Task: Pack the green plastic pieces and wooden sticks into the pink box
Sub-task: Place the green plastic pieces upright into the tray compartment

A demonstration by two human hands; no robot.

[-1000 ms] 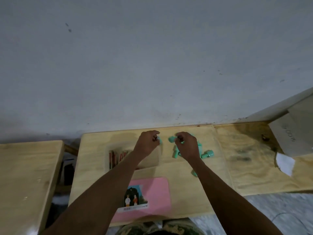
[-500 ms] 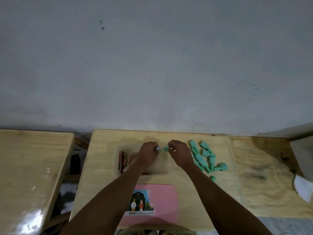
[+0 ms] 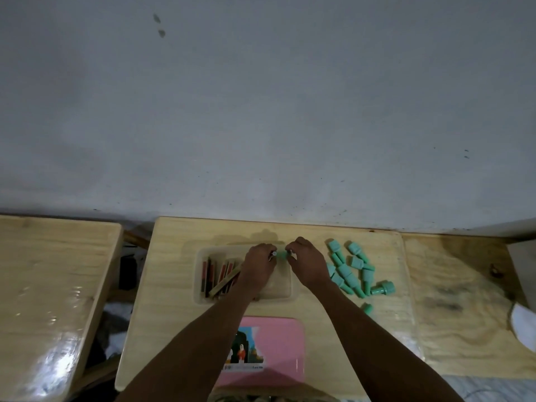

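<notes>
Both my hands hover over a clear tray (image 3: pixel 200 297) on the wooden table. My left hand (image 3: pixel 258 265) pinches the tip of a stick. My right hand (image 3: pixel 304 264) pinches a green plastic piece (image 3: pixel 280 254) that sits between the two hands, touching both. Several wooden sticks (image 3: pixel 216 275), red and dark, lie in the tray's left part. A pile of several green plastic pieces (image 3: pixel 349 269) lies on the table right of my right hand, one stray green piece (image 3: pixel 367 308) nearer me. The pink box lid (image 3: pixel 275 343), with a picture label, lies at the near edge.
The grey wall stands right behind the table (image 3: pixel 168 285). A second wooden table (image 3: pixel 52 285) stands to the left across a gap with dark things below. On the right, another wooden surface (image 3: pixel 464 300) carries a white paper (image 3: pixel 525 326) and a pale board.
My view has swung left and down. Both hands moved from the green pile at the right to over the tray, carrying the green piece with them.
</notes>
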